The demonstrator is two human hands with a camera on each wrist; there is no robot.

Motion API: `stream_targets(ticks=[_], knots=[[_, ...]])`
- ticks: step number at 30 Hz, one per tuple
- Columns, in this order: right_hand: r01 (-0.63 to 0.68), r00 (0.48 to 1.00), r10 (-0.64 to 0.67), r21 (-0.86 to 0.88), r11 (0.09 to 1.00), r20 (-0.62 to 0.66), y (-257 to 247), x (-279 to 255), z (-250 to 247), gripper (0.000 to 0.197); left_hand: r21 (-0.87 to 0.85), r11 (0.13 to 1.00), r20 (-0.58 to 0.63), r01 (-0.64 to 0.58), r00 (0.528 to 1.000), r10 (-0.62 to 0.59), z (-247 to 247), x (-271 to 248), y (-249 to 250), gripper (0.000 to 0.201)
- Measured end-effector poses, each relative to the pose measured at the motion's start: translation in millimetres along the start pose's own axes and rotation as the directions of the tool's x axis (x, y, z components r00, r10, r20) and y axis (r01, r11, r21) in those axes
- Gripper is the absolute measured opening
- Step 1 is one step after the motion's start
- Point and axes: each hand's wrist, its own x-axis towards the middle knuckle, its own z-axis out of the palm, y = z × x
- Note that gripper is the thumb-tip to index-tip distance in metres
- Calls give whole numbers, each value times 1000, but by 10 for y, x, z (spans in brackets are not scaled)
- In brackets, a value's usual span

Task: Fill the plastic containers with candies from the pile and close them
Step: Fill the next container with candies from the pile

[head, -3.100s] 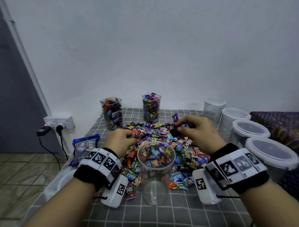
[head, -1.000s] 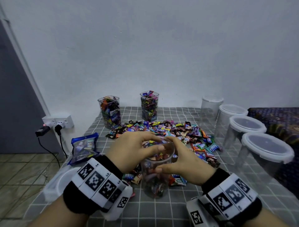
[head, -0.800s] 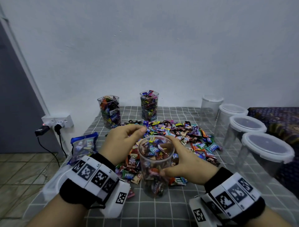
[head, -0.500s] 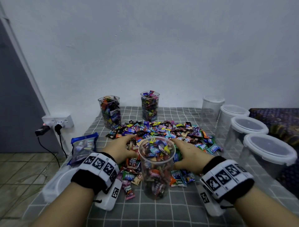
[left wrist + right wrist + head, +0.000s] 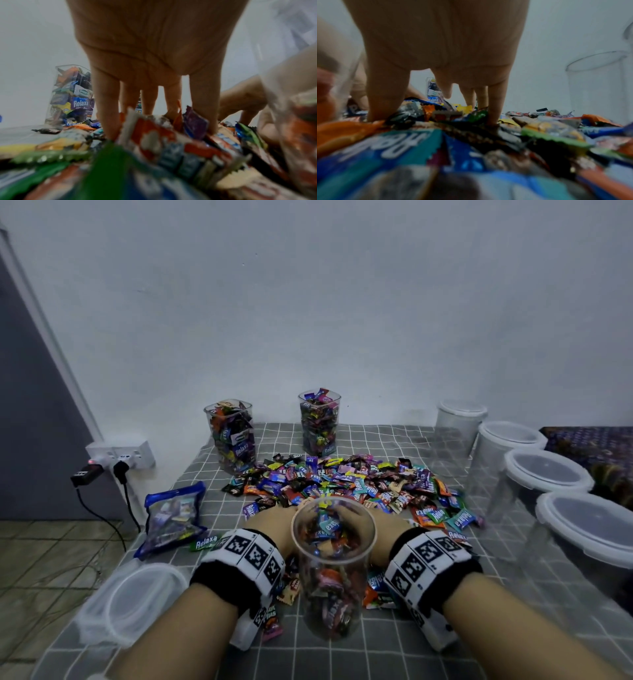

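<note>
Clear container [image 5: 332,570] stands upright, lidless, partly filled with wrapped candies [image 5: 342,481].

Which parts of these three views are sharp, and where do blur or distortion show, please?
Head view: evenly dim, the candy pile sharp, edges bowed by the wide lens. Left wrist view: the left hand fairly sharp, near wrappers badly blurred. Right wrist view: the right hand soft, foreground smeared.

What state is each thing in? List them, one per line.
Near jar: open, partly filled with candies.
Two back jars: full, no lids.
Four right containers: lidded, empty.
Loose lid: lying at the table's left edge.
Left hand: fingers spread, in the candy pile.
Right hand: same.
</note>
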Motion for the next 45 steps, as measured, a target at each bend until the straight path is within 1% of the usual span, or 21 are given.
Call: stream_targets(ticks=[2, 4, 8, 10, 12, 15, 17, 21, 23, 26, 29, 31, 33, 34, 37, 39, 41, 45], knots=[[9, 1000, -9, -30, 999, -4, -30, -35, -28, 70, 40, 999, -32, 8, 999, -7, 26, 20, -3, 33], [10, 999, -12, -47, 999, -42, -75, -74, -58, 55, 71, 997, -64, 8, 998, -3, 36, 33, -1, 27], [-46, 997, 42, -65, 997, -67, -108, -94, -89, 39, 86, 996, -93, 33, 995, -24, 27, 47, 2, 24], [-62, 995, 57, -56, 996, -85, -112, -100, -99, 34, 61, 997, -126, 38, 992, -30, 26, 46, 5, 24], [-56, 995, 50, -68, 996, -88, -116, -112, -97, 34, 38, 998, -147, 42, 988, -36, 23, 32, 17, 24], [-27, 998, 23, -66, 997, -63, -124, -128, -77, 48, 70, 996, -194, 54, 980, -39, -10, -29, 60, 24], [6, 999, -11, -97, 995, -53, -136, -115, -68, 51, 82, 996, -227, 46, 974, -27, -45, -89, 93, 23], [11, 994, -12, -7, 1000, -107, -154, -110, -54, 37, 65, 998, -302, 27, 953, -6, -101, -197, 132, 21], [23, 992, -26, -31, 999, -123, -144, -115, -50, 31, 5, 999, -359, 31, 933, -28, -103, -233, 138, 22], [-25, 984, 26, 9, 1000, -174, -141, -148, -83, 25, -108, 994, -448, 22, 892, -68, -108, -268, 136, 24], [-79, 972, 80, 15, 997, -221, -171, -234, -170, 24, -143, 990, -498, 14, 863, -84, -136, -319, 153, 29], [-76, 956, 98, 89, 993, -278, -167, -326, -221, 22, -170, 985, -533, 9, 840, -100, -155, -354, 173, 32], [-44, 928, 127, 235, 971, -351, -132, -410, -254, 21, -192, 981, -555, 9, 823, -116, -163, -383, 180, 32], [-26, 908, 149, 304, 952, -392, -113, -441, -260, 19, -199, 980, -558, 7, 821, -120, -164, -391, 181, 32], [24, 872, 223, 493, 870, -436, -75, -499, -268, 18, -208, 978, -560, -3, 821, -116, -173, -418, 187, 32], [84, 843, 232, 546, 834, -485, -72, -533, -309, 18, -191, 981, -568, -10, 816, -102, -180, -431, 196, 32], [174, 809, 219, 578, 798, -546, -92, -584, -391, 15, -174, 985, -574, -18, 814, -87, -182, -437, 203, 33], [330, 767, 181, 620, 711, -616, -202, -790, -638, 26, -196, 980, -565, -27, 820, -90, -187, -433, 203, 29]])
